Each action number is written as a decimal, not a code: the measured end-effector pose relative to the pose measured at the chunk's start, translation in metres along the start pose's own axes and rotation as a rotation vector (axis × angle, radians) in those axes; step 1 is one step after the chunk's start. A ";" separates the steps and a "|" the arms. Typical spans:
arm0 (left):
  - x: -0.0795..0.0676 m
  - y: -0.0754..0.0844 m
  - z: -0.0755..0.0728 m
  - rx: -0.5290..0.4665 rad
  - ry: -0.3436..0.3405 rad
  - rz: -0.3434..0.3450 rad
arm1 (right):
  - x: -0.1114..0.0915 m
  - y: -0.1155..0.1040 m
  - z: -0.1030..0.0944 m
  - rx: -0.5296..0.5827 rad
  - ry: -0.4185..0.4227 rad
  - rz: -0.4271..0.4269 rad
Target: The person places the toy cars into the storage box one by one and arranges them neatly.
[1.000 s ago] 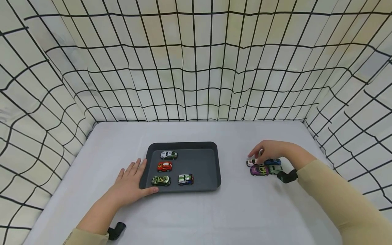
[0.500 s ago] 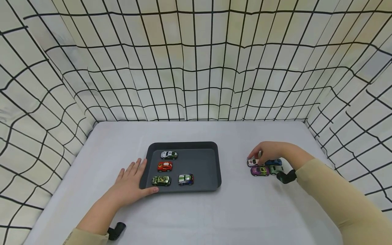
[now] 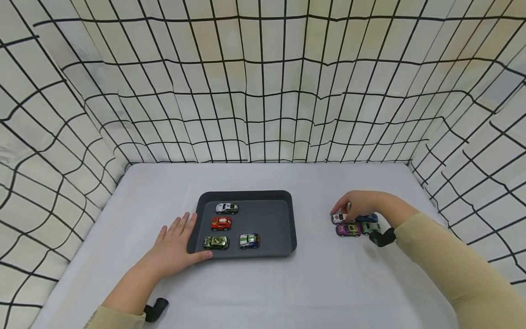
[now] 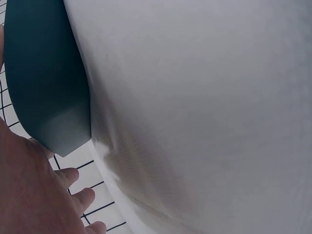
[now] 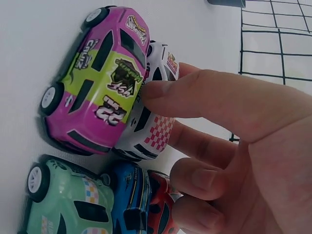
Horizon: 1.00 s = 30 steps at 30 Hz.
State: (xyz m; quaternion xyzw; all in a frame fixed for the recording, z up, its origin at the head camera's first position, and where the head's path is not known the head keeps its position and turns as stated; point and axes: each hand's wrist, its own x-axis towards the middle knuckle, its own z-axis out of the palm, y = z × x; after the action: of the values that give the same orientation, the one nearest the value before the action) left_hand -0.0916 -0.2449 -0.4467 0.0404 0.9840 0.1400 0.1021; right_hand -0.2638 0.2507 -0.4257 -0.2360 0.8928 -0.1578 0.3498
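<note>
My right hand (image 3: 363, 203) pinches a white toy car (image 3: 339, 219) with red checks between thumb and fingers, at the right of the table. In the right wrist view the thumb lies on the white car's side, next to a purple and yellow toy car (image 5: 97, 85). Close by stand a pale green toy car (image 5: 73, 197), a blue one (image 5: 129, 187) and a red one (image 5: 161, 200). With fingers spread, my left hand (image 3: 174, 249) rests at the left edge of a dark grey tray (image 3: 273, 224), its thumb along the near rim.
Inside the tray are a white toy car (image 3: 227, 208), a red one (image 3: 221, 223), a dark green one (image 3: 216, 242) and a striped one (image 3: 249, 241). Black-lined grid cloth walls (image 3: 271, 109) enclose the white table (image 3: 263, 288) at the back and sides.
My right hand has lowered slightly at the white car, which stays among the others. My left hand and the tray hold still.
</note>
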 end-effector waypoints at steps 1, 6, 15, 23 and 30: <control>0.000 0.000 0.000 0.001 0.000 0.001 | 0.000 0.000 0.000 0.002 0.000 0.005; 0.001 -0.001 0.002 0.000 0.003 0.006 | 0.000 0.000 -0.001 0.020 0.013 0.005; 0.001 -0.003 0.003 -0.011 0.005 0.007 | 0.000 -0.004 -0.011 0.067 0.022 -0.010; 0.000 -0.006 0.001 -0.015 0.003 0.006 | 0.004 -0.016 -0.020 0.084 0.018 -0.073; 0.001 -0.008 0.003 -0.014 0.012 0.014 | 0.008 -0.032 -0.021 0.093 0.012 -0.108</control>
State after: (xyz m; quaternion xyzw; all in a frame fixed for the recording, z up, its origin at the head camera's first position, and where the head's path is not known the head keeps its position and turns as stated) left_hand -0.0920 -0.2514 -0.4517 0.0458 0.9833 0.1479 0.0955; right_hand -0.2740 0.2223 -0.4014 -0.2662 0.8725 -0.2192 0.3461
